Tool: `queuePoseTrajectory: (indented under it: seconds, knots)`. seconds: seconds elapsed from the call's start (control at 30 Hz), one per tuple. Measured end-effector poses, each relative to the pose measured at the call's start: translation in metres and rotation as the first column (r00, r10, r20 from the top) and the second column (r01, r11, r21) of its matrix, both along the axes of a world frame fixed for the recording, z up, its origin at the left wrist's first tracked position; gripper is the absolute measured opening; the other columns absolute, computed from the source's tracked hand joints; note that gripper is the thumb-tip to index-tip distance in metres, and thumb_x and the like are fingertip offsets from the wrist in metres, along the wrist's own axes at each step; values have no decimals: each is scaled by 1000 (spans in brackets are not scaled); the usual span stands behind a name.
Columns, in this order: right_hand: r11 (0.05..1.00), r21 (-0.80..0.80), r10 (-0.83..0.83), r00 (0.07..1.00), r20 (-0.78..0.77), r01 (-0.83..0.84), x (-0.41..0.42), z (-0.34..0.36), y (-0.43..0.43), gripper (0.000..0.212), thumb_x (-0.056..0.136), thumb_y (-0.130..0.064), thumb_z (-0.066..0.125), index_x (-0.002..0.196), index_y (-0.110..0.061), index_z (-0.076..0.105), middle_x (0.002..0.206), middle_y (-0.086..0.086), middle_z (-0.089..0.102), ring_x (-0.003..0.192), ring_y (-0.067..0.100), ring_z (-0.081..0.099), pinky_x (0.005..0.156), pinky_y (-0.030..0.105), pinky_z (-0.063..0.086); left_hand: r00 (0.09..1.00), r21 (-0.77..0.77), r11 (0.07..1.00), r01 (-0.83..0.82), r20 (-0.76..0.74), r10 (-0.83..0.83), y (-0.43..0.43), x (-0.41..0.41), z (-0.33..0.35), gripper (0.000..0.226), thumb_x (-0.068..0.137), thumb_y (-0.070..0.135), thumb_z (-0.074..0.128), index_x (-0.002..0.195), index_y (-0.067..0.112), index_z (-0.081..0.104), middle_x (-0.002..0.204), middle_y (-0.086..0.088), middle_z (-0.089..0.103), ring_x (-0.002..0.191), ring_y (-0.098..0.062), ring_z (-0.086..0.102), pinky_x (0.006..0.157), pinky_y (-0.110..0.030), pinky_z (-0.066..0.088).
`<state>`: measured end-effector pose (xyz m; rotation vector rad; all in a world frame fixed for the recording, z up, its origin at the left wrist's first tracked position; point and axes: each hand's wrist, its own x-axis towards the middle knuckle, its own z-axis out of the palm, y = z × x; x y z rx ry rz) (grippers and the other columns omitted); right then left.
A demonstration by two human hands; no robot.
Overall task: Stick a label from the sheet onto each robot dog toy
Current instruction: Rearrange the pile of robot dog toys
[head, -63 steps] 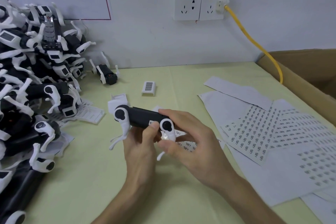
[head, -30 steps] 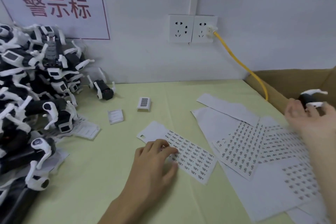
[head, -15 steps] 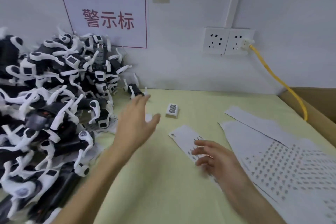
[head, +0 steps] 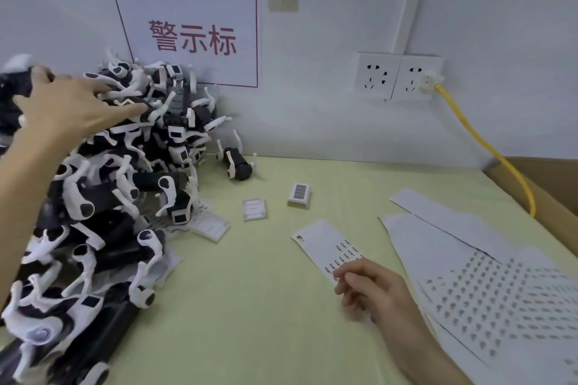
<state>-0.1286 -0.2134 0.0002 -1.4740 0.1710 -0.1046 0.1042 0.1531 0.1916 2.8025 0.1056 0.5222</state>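
Note:
A tall heap of black-and-white robot dog toys fills the left of the table against the wall. My left hand reaches over the top of the heap with its fingers spread, touching the upper toys. One toy lies apart by the wall. A narrow label sheet lies on the table in front of me. My right hand rests on its near end, fingers loosely curled, holding nothing that I can see.
Larger label sheets and blank backing paper cover the right side. Two small white boxes sit mid-table. A cardboard box stands at the right edge, with a yellow cable running from the wall sockets.
The toy I held went into the box on the right. My right hand came back to the label sheet, and my left hand swung up and left onto the heap.

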Motion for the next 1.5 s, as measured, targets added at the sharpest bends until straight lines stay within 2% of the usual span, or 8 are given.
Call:
queuePoseTrajectory:
  seconds: [0.33, 0.7, 0.93, 1.07, 1.17, 1.27, 1.37, 1.5]
  knots:
    - [1000, 21, 20, 999, 33, -21, 0, -8, -4, 14, 92, -9, 64, 88, -11, 78, 81, 12, 69, 68, 17, 58, 61, 17, 47, 989, 69, 995, 76, 123, -84, -8, -1, -17, 78, 65, 71, 84, 126, 24, 73, 127, -23, 59, 109, -45, 62, 92, -56, 55]
    - [1000, 27, -10, 999, 31, 9, -1, -5, -2, 25, 95, -2, 56, 85, -10, 78, 78, 13, 69, 66, 17, 58, 60, 17, 46, 941, 236, 928, 287, 112, -320, -86, -17, -44, 62, 71, 57, 86, 121, 22, 77, 146, -17, 51, 126, -47, 50, 101, -60, 44]
    - [997, 71, -22, 1000, 18, 21, 1, -2, -2, 26, 96, 0, 55, 85, -9, 78, 78, 13, 68, 66, 18, 59, 64, 22, 47, 877, 180, 868, 462, 53, -478, -146, -26, -68, 54, 75, 47, 85, 123, 25, 76, 146, -16, 48, 123, -42, 51, 103, -51, 45]
    - [997, 77, -24, 1000, 17, 23, 0, -1, -2, 27, 97, 1, 55, 85, -8, 78, 77, 14, 68, 66, 18, 59, 64, 24, 47, 830, 10, 830, 558, -14, -558, -178, -37, -104, 53, 82, 36, 83, 132, 25, 70, 156, -11, 40, 131, -38, 47, 107, -44, 43]
    - [996, 81, -26, 999, 19, 25, 0, 0, -3, 29, 97, 1, 54, 84, -8, 78, 77, 15, 68, 66, 18, 59, 63, 23, 47, 772, -59, 776, 628, -76, -631, -184, -43, -113, 59, 87, 48, 78, 141, 32, 62, 157, -2, 42, 133, -27, 51, 102, -38, 46]
    - [998, 66, -15, 1000, 13, 14, 0, 0, -3, 29, 97, 1, 54, 84, -8, 78, 78, 14, 68, 66, 17, 59, 62, 21, 47, 825, 4, 825, 565, 1, -565, -167, -25, -90, 50, 93, 57, 65, 137, 34, 63, 137, 1, 60, 120, -26, 61, 88, -37, 50]
    - [999, 44, -6, 1000, 10, 5, 0, 0, -3, 28, 97, 0, 54, 83, -9, 78, 77, 12, 68, 65, 16, 59, 61, 18, 46, 950, 29, 961, 276, 145, -277, -121, 13, -52, 54, 94, 64, 56, 134, 28, 63, 138, -10, 61, 119, -37, 61, 100, -54, 49]
    - [998, 52, -28, 1000, 2, 28, -3, -2, -7, 29, 97, 0, 54, 83, -8, 77, 76, 12, 67, 65, 17, 58, 59, 18, 46, 975, 113, 993, -18, -218, 42, -75, 42, -49, 98, 77, 93, 47, 155, 34, 40, 160, -23, 37, 145, -52, 33, 117, -71, 21]
